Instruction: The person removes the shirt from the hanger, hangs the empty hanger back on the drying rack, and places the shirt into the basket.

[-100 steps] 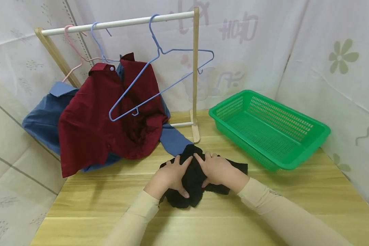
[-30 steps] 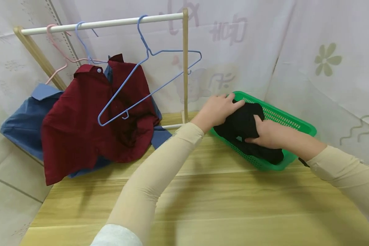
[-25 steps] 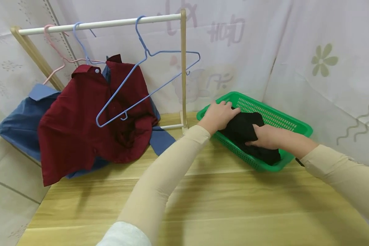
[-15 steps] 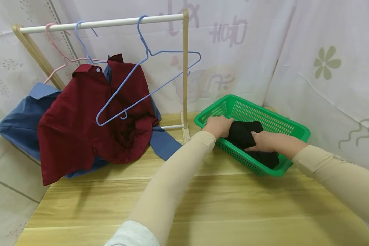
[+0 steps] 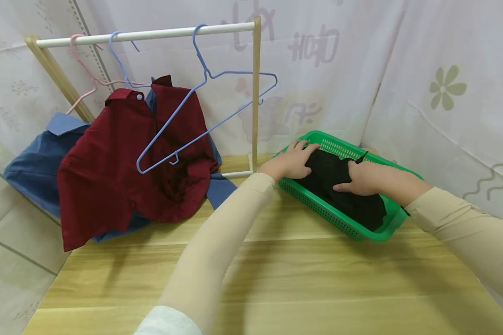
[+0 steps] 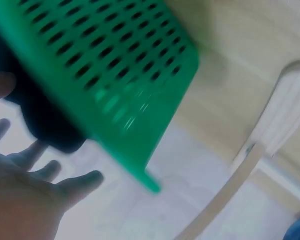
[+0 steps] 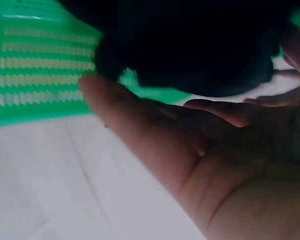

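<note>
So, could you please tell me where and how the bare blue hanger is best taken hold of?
I would pinch its neck, just under the hook, coming from the front. That part hangs below the white rail with no garment over it, and the arms spread to both sides from there, so it should lift fairly balanced.

Table [image 5: 251, 288] across lower frame. Basket [image 5: 318, 208] on it, right of centre; cloth [image 5: 356, 207] inside, left hand [image 5: 291, 160] at its left end, right hand [image 5: 364, 180] over its right side. Rack [image 5: 159, 34] upper left; front shirt [image 5: 125, 153] before rear shirt [image 5: 37, 163].
</note>
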The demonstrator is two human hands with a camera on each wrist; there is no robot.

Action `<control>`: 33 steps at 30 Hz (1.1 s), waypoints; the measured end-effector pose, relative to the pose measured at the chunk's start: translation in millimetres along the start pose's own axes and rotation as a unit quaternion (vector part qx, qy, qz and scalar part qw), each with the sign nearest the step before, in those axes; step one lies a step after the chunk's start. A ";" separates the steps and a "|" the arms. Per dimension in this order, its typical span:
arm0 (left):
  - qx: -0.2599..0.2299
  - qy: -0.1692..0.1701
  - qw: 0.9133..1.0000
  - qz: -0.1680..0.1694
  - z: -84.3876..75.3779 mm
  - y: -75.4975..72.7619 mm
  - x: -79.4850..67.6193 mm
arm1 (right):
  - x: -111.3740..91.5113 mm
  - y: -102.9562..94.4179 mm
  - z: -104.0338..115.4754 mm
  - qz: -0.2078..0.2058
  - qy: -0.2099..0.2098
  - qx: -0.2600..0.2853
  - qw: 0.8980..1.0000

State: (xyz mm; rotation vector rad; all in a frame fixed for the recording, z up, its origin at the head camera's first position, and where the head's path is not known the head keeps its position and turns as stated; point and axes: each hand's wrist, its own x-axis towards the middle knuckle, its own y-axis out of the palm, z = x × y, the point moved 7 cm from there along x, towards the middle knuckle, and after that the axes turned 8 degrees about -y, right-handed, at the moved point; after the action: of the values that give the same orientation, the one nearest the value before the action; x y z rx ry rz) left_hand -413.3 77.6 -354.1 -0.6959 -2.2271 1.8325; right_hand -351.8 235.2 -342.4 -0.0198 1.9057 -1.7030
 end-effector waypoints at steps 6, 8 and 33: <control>-0.025 0.018 0.999 -0.012 6.9 -34.1 -28.2 | -19.6 -34.5 22.6 -0.042 -0.020 0.007 0.999; -0.028 0.034 0.999 -0.018 6.6 -45.4 -42.5 | -27.7 -44.0 33.7 -0.053 -0.030 0.013 0.998; -0.075 -0.018 0.960 -0.270 66.0 -43.6 -231.5 | -43.5 -41.8 166.9 -0.183 -0.153 0.226 0.944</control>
State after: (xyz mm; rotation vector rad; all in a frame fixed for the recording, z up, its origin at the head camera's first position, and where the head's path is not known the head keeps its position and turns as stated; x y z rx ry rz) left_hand -248.7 -92.0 -290.8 -0.0493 -2.2931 1.4259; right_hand -260.2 92.6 -289.9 -0.4593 1.3080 -2.2010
